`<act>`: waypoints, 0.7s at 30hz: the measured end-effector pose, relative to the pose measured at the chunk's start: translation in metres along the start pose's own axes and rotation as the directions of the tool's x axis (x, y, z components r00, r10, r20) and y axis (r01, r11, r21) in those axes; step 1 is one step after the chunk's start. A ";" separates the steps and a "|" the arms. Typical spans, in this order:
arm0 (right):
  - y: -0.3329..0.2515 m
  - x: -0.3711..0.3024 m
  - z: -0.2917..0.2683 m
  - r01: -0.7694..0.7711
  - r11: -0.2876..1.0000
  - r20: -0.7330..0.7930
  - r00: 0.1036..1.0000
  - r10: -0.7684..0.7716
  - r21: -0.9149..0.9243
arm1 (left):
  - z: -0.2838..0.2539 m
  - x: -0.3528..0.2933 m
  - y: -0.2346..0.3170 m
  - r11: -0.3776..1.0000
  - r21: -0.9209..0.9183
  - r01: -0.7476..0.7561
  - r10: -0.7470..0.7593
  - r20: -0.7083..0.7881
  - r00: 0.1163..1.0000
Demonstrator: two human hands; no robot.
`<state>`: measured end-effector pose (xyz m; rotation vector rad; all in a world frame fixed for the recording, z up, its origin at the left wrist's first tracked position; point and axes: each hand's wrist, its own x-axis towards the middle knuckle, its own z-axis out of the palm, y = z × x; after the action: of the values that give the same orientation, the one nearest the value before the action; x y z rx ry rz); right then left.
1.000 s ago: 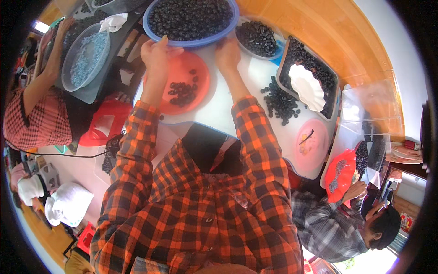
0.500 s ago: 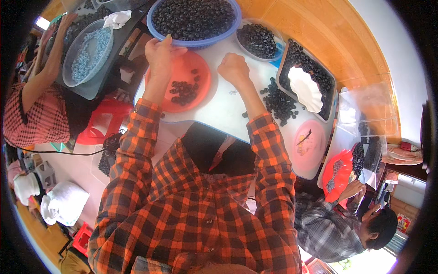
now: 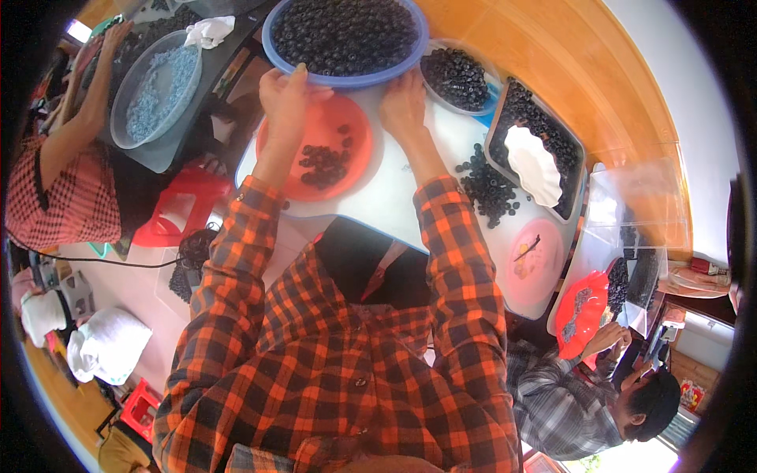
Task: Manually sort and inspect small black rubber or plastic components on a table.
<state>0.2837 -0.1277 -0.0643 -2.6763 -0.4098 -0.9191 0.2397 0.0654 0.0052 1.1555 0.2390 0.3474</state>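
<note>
Left fingers grip the blue bowl; right fingers, half curled, touch its rim, grip unclear; bare desk lies between forearms; beads fill the bowl.

Blue basin: far rim cut off by top edge. Right hand: fingertips hidden at that rim. White dish covers part of tray. Bits on pink plate too small to ID.
</note>
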 end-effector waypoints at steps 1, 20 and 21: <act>0.000 0.001 -0.001 -0.038 0.998 0.024 0.999 0.037 0.057 | 0.000 0.001 0.000 1.000 -0.016 -0.004 0.004 0.004 1.000; 0.008 -0.030 -0.071 -0.076 0.976 0.394 0.919 -0.012 0.206 | 0.011 -0.002 0.000 0.995 0.042 0.085 -0.083 -0.050 0.995; 0.008 -0.027 -0.070 -0.078 0.974 0.393 0.920 -0.011 0.211 | 0.012 -0.001 -0.002 0.997 0.036 0.061 -0.060 -0.035 0.998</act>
<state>0.2277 -0.1644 -0.0300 -2.6372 -0.5150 -0.2948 0.2433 0.0540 0.0083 1.1764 0.3109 0.3106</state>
